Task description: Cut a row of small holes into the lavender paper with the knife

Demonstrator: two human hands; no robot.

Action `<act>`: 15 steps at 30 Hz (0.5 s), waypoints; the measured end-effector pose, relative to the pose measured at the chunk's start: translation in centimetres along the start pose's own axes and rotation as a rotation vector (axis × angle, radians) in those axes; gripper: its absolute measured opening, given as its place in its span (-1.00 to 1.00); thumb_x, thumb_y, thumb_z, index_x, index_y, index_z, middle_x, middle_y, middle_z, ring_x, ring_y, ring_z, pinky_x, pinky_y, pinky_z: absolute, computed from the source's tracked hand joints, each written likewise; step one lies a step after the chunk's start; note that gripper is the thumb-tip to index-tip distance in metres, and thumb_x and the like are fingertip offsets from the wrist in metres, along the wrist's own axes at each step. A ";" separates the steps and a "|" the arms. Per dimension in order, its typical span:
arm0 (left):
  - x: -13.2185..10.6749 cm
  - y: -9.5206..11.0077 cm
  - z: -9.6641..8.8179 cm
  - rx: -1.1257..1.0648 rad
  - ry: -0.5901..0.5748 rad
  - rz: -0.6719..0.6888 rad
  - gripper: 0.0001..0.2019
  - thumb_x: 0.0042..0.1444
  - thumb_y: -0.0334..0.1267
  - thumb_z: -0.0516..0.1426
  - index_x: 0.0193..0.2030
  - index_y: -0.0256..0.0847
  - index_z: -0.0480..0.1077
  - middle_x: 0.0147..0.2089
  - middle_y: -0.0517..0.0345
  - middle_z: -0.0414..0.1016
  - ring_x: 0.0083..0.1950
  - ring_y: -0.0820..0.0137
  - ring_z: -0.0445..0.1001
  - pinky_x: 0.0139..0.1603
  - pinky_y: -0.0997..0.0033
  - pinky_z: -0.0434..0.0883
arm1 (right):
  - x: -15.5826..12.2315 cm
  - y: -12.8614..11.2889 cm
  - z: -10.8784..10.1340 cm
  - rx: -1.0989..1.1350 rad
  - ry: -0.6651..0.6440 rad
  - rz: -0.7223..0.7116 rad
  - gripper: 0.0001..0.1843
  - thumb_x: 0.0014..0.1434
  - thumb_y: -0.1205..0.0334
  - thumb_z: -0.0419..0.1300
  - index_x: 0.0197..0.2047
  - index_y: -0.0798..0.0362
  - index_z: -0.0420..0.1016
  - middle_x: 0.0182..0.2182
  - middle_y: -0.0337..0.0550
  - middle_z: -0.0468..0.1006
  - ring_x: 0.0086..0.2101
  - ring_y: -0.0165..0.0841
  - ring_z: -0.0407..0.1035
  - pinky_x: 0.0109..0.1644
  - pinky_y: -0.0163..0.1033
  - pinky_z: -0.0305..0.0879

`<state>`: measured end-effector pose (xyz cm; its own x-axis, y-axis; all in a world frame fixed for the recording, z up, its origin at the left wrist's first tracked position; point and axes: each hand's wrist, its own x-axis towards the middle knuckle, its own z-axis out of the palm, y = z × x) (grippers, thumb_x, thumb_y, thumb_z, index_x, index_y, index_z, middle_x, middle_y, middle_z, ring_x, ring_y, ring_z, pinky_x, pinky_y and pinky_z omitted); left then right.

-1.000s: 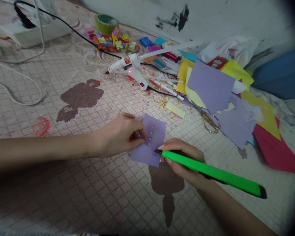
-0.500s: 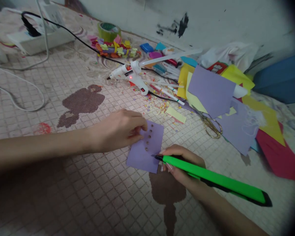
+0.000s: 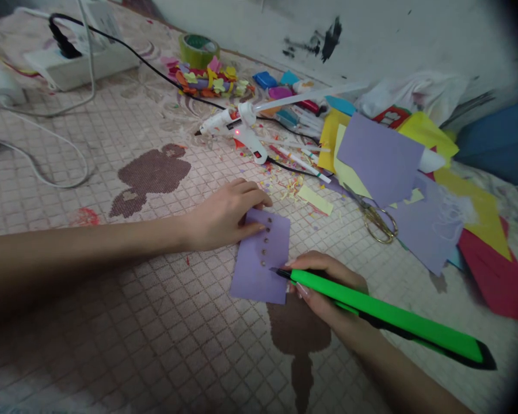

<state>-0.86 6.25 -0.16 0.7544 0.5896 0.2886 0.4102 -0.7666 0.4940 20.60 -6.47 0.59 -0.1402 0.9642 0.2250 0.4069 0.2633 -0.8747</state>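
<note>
Purple card (image 3: 256, 276), five dots (image 3: 266, 240) showing; left hand (image 3: 227, 217) open, resting on card edge; right hand (image 3: 323, 293) gripping one green pen (image 3: 384, 316).

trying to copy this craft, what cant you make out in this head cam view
Head view:
Tip of the green-bodied tool in the right hand: too small and dark to tell a blade from a nib.
Dots on the lilac card: too small to tell holes from beads.
Card's upper edge: partly hidden by the left hand.
Blades of the gold-handled scissors: mostly hidden under the lilac sheet.
</note>
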 end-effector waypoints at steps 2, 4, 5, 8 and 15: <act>-0.2 0.1 -0.3 0.098 -0.002 0.005 -0.78 0.23 -0.28 0.18 -0.02 -0.32 0.42 -0.10 -0.04 0.52 -0.04 0.21 0.45 0.04 0.20 0.33 | -0.2 0.3 0.0 -0.009 -0.027 -0.026 -0.74 0.10 0.46 0.25 -0.19 -0.06 0.60 -0.35 -0.22 0.66 -0.39 -0.38 0.55 -0.35 -0.32 0.51; -0.4 0.3 -0.5 0.212 0.015 0.018 -0.79 0.26 -0.26 0.15 -0.02 -0.29 0.43 -0.06 -0.07 0.53 -0.01 0.16 0.46 0.06 0.13 0.32 | -0.4 0.7 0.0 0.002 -0.069 -0.040 -0.71 0.11 0.47 0.24 -0.16 -0.08 0.59 -0.31 -0.22 0.66 -0.35 -0.37 0.55 -0.30 -0.29 0.52; -0.5 0.4 -0.6 0.232 0.023 0.039 -0.79 0.27 -0.25 0.15 -0.01 -0.27 0.43 -0.03 -0.08 0.52 0.02 0.14 0.45 0.08 0.10 0.31 | -0.5 0.9 0.0 0.010 -0.088 -0.046 -0.70 0.12 0.48 0.23 -0.14 -0.08 0.58 -0.31 -0.22 0.66 -0.35 -0.37 0.54 -0.31 -0.29 0.52; -0.6 0.7 -0.7 0.032 -0.051 0.170 -0.76 0.25 -0.25 0.17 0.04 -0.21 0.42 0.12 -0.10 0.48 0.16 0.15 0.42 0.20 0.12 0.31 | -0.8 1.3 -0.1 0.023 -0.118 -0.063 -0.68 0.13 0.50 0.23 -0.12 -0.07 0.57 -0.31 -0.23 0.65 -0.36 -0.37 0.54 -0.33 -0.29 0.50; -0.8 0.7 -0.2 -0.297 -0.320 0.311 -0.51 0.15 -0.31 0.28 0.22 -0.13 0.35 0.37 -0.05 0.30 0.39 0.20 0.27 0.49 -0.01 0.00 | -0.5 1.1 -0.2 0.019 -0.181 -0.084 -0.64 0.08 0.55 0.21 -0.11 -0.04 0.57 -0.29 -0.23 0.64 -0.31 -0.39 0.53 -0.27 -0.31 0.47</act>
<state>-1.25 5.30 0.10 0.9547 0.2039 0.2168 0.0149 -0.7602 0.6495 21.31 -6.68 -0.34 -0.3334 0.9171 0.2187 0.3704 0.3407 -0.8641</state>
